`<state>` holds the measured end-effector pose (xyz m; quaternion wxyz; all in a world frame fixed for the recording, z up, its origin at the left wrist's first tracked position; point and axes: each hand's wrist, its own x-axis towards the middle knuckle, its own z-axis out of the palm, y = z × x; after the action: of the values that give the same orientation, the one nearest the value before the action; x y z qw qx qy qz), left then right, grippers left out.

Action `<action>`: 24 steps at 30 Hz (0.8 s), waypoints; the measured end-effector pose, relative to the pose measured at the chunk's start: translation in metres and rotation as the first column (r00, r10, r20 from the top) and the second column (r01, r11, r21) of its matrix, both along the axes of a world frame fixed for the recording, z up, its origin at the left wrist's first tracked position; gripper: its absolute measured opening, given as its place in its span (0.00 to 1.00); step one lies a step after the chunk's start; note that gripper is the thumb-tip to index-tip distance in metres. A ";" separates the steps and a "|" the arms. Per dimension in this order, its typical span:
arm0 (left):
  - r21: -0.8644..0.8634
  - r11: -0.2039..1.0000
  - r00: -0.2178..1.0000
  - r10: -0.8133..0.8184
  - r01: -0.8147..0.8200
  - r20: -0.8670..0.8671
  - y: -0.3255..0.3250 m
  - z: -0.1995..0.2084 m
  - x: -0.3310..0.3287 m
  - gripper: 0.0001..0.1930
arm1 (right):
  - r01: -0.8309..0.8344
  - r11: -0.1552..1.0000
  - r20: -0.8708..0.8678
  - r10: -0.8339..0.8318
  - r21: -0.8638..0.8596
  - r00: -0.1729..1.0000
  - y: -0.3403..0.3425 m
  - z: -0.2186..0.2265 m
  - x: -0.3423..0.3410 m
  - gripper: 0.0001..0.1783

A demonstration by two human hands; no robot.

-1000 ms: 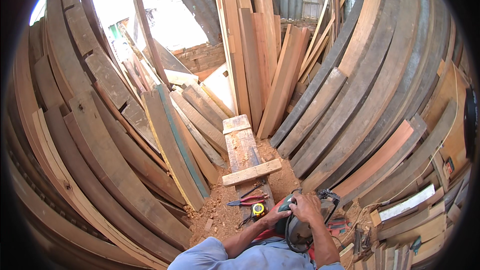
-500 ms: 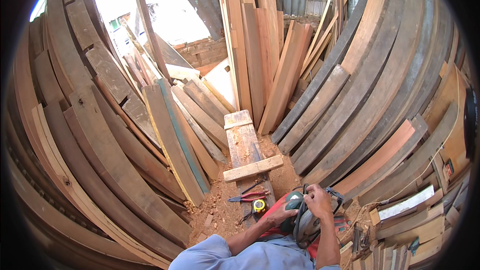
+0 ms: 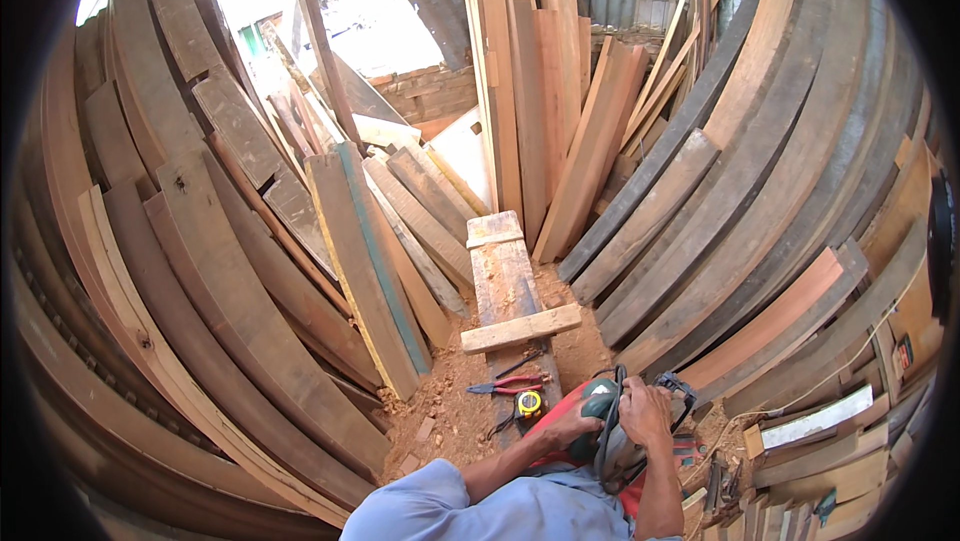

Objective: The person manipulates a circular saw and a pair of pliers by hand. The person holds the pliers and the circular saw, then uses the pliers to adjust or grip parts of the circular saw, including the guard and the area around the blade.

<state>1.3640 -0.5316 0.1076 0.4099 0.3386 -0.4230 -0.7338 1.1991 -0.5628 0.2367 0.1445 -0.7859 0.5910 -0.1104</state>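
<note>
A green and grey power tool (image 3: 597, 405) rests over my lap, its exact kind partly hidden by my hands. My left hand (image 3: 572, 427) is closed around its green body. My right hand (image 3: 646, 411) is closed at the top of a looped black cord (image 3: 606, 433) that lies against the tool. Under the tool shows something red (image 3: 556, 425). On the plank bench (image 3: 505, 286) before me lie red-handled pliers (image 3: 508, 385), a yellow and black tape measure (image 3: 529, 404) and a thin dark tool (image 3: 523, 362).
A short crosspiece (image 3: 522, 329) lies across the bench. Sawdust (image 3: 440, 401) covers the ground around it. Tall boards (image 3: 560, 61) lean at the back, with dark planks (image 3: 235, 311) stacked left and more (image 3: 740, 231) right. A pale cord (image 3: 840, 373) runs along the right side.
The whole view has shifted a little, so the bench and boards sit farther right in the picture. Both hands keep their holds, with only a slight change in the right hand's position.
</note>
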 end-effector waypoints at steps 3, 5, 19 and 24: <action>-0.002 0.996 0.995 0.091 -0.091 0.033 0.002 0.009 -0.001 0.32 | -0.033 0.997 0.175 0.020 0.069 0.984 0.007 0.024 0.000 0.18; 0.020 0.984 0.984 0.175 -0.175 0.029 0.001 0.024 -0.007 0.31 | 0.046 0.991 0.217 -0.017 -0.129 0.976 0.009 0.029 -0.007 0.18; 0.472 0.858 0.741 0.448 -0.200 -0.500 -0.044 0.007 -0.018 0.06 | 0.247 0.967 0.488 -0.245 0.061 0.838 0.081 -0.005 -0.052 0.15; 0.553 0.822 0.689 0.481 -0.138 -0.543 -0.054 0.006 -0.012 0.06 | 0.302 0.946 0.508 -0.317 0.115 0.801 0.080 -0.017 -0.043 0.24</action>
<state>1.3516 -0.5852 0.1133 0.5591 0.2136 0.0071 -0.8011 1.1566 -0.4832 0.2197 0.2898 -0.6174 0.6514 -0.3325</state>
